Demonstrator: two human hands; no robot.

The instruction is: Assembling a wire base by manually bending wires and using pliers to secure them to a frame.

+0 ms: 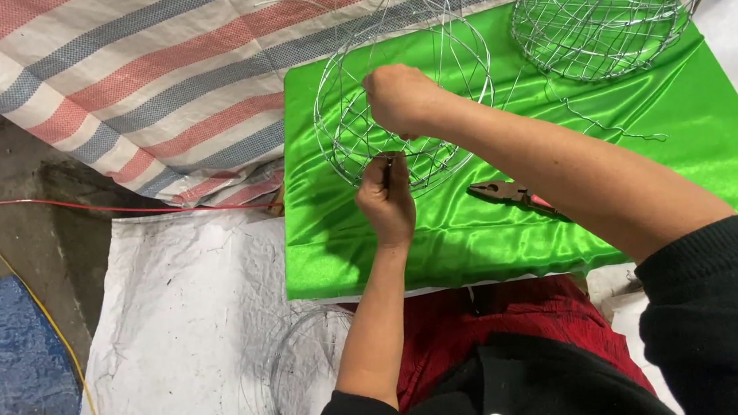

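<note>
Hands of one person work on a round wire frame (404, 98), seen from above by a head-worn camera. The frame is a basket-like cage of thin silvery wire, lying on a bright green satin cloth (650, 165) that covers a low work surface in front of the person.

The left hand (386, 201) is at the near rim of the frame, fingers pinched tight on a wire there; what exactly sits between the fingertips is too small to make out, possibly a loose wire end. The right hand (402, 98) reaches across from the right, closed in a fist over the frame's upper wires, gripping them near the middle of the cage. Both forearms are bare, with black sleeves pushed up.

Pliers (510, 195) with reddish handles lie on the green cloth just right of the left hand, touched by neither hand. A second wire basket (605, 9), denser and finished-looking, sits at the far right corner of the cloth, well apart from the hands. A loose kinked wire (611, 128) lies on the cloth between the two baskets.

Beyond the cloth lies a striped tarpaulin (152, 66) in red, blue and white. A white sheet (176, 340) covers the floor at the left, with a coil of thin wire (299, 374) on it near the person's red lap.
</note>
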